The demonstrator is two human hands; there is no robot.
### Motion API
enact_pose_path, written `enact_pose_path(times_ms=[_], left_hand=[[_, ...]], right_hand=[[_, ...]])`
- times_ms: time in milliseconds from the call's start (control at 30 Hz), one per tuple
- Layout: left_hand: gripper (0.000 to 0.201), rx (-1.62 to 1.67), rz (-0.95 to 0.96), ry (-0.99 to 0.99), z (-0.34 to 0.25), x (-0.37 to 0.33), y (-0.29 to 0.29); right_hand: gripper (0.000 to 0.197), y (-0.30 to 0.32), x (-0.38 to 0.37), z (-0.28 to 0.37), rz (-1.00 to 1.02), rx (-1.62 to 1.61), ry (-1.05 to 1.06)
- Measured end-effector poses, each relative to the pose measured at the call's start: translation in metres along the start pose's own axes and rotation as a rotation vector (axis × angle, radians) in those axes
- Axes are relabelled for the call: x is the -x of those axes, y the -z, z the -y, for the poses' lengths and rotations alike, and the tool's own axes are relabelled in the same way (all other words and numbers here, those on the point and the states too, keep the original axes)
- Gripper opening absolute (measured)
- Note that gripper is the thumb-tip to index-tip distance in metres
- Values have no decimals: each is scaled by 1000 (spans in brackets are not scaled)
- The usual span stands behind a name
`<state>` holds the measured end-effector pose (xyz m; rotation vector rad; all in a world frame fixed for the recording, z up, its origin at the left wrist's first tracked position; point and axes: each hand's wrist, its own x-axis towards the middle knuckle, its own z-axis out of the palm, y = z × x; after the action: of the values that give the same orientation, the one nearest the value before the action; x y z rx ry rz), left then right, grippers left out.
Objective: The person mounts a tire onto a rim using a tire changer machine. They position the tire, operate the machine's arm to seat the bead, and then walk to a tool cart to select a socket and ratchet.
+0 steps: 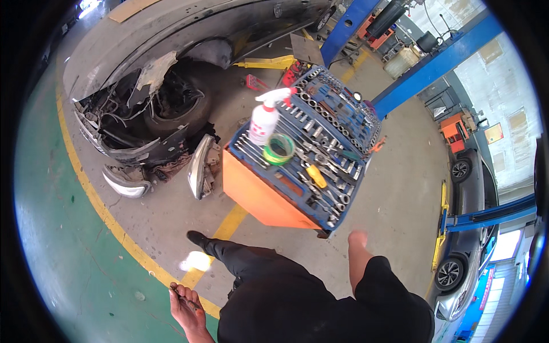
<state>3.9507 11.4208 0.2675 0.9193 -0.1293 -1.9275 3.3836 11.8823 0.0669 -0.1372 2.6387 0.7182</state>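
My left hand (187,311), low at the left, has its fingers curled round a small dark object (174,287); its kind cannot be made out. Beside the front right corner of the tool cart hangs my right hand (358,239), its fingers smeared and hard to read. On the orange tool cart (260,200) lies an open blue socket set case (286,200) full of sockets, wrenches and ratchets. A white spray bottle (263,123) with a red nozzle stands in it next to a green tape roll (279,150). A yellow-handled tool (316,176) lies among the wrenches.
A grey car (171,34) with its front taken apart fills the far left. A loose headlight (200,168) and another light-coloured car part (127,182) lie on the floor. Blue lift posts (440,57) rise at the right, near a second car (457,268).
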Motion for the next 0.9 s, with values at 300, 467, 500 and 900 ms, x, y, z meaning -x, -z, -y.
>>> enact_pose_path(times_ms=[300,467,500,900], left_hand=[[25,-584,-132,-84,-222,-143,2],[28,-857,-290,-152,-347,-212,15],[27,-864,-279,-190,-369,-227,19],[31,-530,-226,90,-731,-521,22]], right_hand=[[37,50,198,389,840,147,529],[43,306,358,706,317,-583,1164],[45,353,403,753,417,-723,1333],[34,581,789,1171,572,-153,2106]])
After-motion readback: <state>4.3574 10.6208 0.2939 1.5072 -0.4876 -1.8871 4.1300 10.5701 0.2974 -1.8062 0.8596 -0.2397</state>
